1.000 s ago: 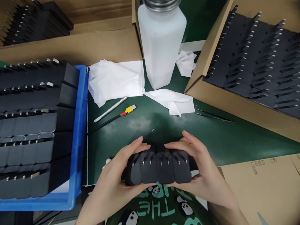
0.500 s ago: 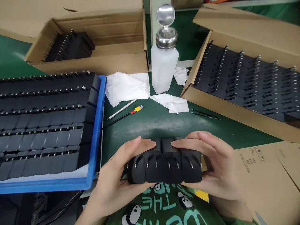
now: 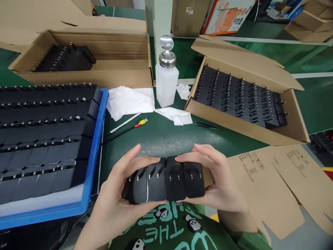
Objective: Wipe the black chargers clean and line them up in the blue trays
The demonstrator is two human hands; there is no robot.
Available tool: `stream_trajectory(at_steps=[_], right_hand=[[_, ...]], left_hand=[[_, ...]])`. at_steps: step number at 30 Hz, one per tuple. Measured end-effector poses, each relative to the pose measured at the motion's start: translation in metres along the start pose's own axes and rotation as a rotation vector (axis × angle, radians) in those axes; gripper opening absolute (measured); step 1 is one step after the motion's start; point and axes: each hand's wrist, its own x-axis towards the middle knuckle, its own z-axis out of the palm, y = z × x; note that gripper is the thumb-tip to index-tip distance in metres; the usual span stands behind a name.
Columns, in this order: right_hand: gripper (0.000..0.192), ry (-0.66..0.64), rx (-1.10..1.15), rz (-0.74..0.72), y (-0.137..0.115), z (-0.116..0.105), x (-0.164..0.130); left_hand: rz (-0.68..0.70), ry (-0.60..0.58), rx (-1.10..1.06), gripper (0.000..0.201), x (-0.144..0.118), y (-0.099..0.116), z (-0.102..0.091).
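A row of several black plug adapters [image 3: 157, 183], their metal prongs facing me, is held side by side in front of my green printed shirt. My left hand [image 3: 114, 194] is closed round the row's left end, thumb and fingers above and below. Gripping the right end is my right hand [image 3: 221, 189], fingertips on the top edge. The left adapters are turned slightly against the right ones. Left of my hands, a blue tray [image 3: 97, 146] holds rows of similar adapters [image 3: 44, 156].
Adapters also fill much of the right carton [image 3: 234, 130] and part of the left carton [image 3: 111, 77]. Between them stand a white pump bottle [image 3: 167, 85] and white wipes [image 3: 130, 100]. A silver pen-like tool [image 3: 125, 123], a USB cable [image 3: 130, 130] and tweezers [image 3: 208, 125] lie nearer.
The view has shifted, so more of the right carton and the background shows. Both hands still hold the row; its left adapters now sit more askew to the right ones.
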Motion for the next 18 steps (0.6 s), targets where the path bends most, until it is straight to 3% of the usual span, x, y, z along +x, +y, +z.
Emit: stream_trajectory(at_steps=[7, 14, 18], right_hand=[[0.1, -0.08, 0.047, 0.35, 0.047, 0.018, -0.011], [0.113, -0.035, 0.111, 0.357, 0.057, 0.01, -0.025], [0.112, 0.078, 0.28, 0.323, 0.067, 0.005, -0.033]], left_hand=[[-0.199, -0.177, 0.13, 0.093, 0.013, -0.027, 0.017], [-0.081, -0.142, 0.439, 0.095, 0.008, -0.019, 0.008], [0.012, -0.138, 0.654, 0.08, 0.013, -0.001, 0.002]])
